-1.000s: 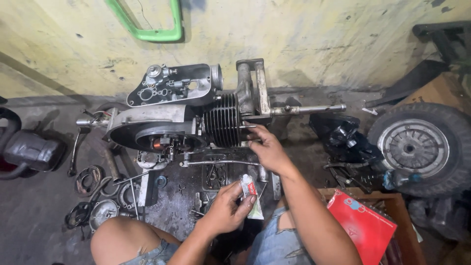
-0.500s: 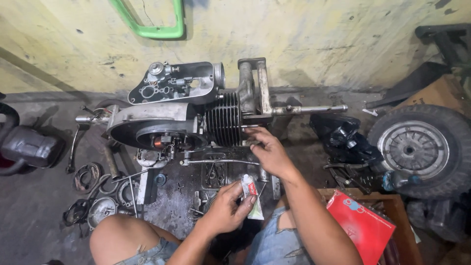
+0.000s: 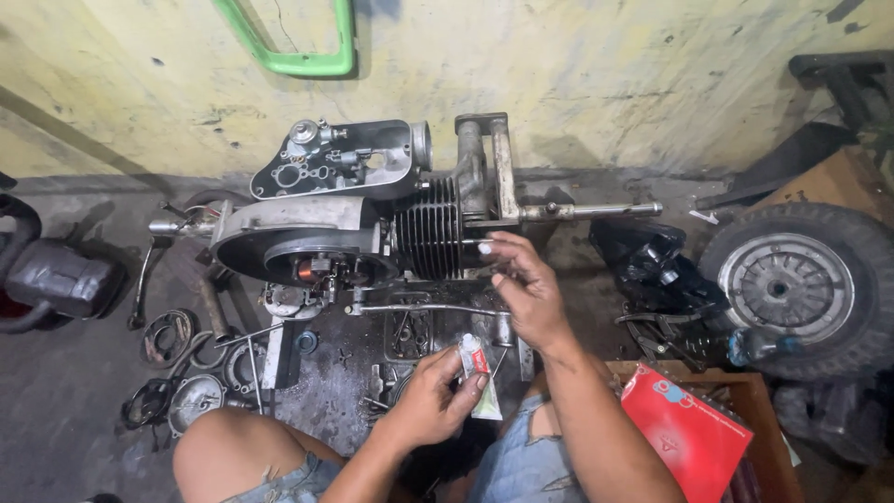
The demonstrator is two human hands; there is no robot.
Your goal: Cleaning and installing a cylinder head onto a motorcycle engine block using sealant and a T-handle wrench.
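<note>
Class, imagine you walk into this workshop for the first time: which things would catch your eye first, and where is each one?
The stripped scooter engine lies on the floor against the yellow wall, its black finned cylinder at the centre, with the right hand touching it. Below, the left hand grips a small tube. A bright red box sits at lower right, and a wheel lies at the right edge.

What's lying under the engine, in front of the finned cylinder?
Below the finned cylinder a thin metal rod crosses a dark oily mat strewn with small parts. The right hand touches the cylinder's side; the left hand holds a small tube. The floor beneath the engine is hidden.
</note>
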